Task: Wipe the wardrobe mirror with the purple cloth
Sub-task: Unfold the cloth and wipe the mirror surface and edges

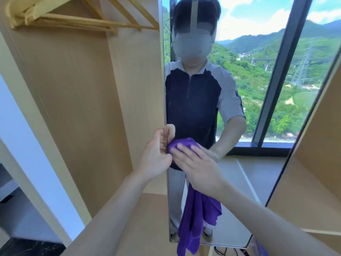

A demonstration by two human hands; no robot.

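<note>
The open wardrobe [88,93] holds only wooden hangers [77,17], pushed together at 11 o'clock; I see several but cannot count them, because they overlap and the top edge cuts them off. There is one mirror [258,111], tall and narrow, standing at the right side of the wardrobe. My left hand [156,156] grips the mirror's left edge, thumb in front and fingers behind, so the fingers are partly hidden. My right hand [199,167] lies flat with fingers spread and presses the one purple cloth [197,220] against the glass, just beside my left hand. A bunched part of the cloth shows above my fingers, and the long rest hangs down toward 6 o'clock, past the mirror's lower edge. My palm covers the middle of the cloth. The glass reflects a person, a large window and green hills. At 5 o'clock, under the mirror, a dark cable [227,253] is partly visible, cut off by the frame.
</note>
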